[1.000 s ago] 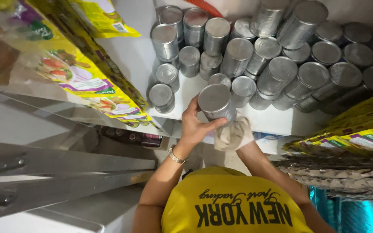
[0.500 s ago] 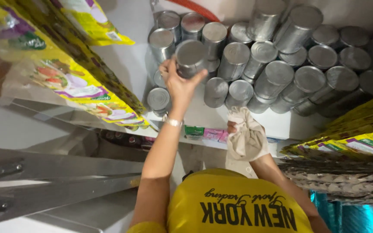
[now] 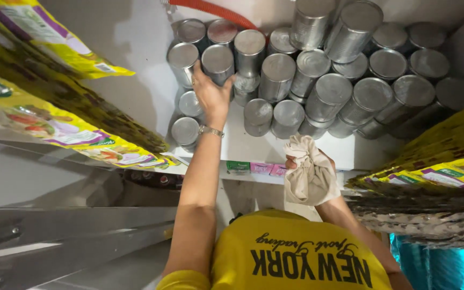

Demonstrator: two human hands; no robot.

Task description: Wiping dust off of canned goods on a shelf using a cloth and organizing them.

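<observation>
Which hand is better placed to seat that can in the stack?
Left, probably. The left hand is up at the stack, fingers around the can. The right hand is low, near the shelf edge, and full of a bunched cloth.

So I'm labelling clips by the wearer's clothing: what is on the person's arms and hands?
Both forearms are bare. The left hand has a metal wristwatch and a ring on one finger. The right hand is mostly hidden. The sleeves belong to a yellow T-shirt with dark lettering.
</observation>
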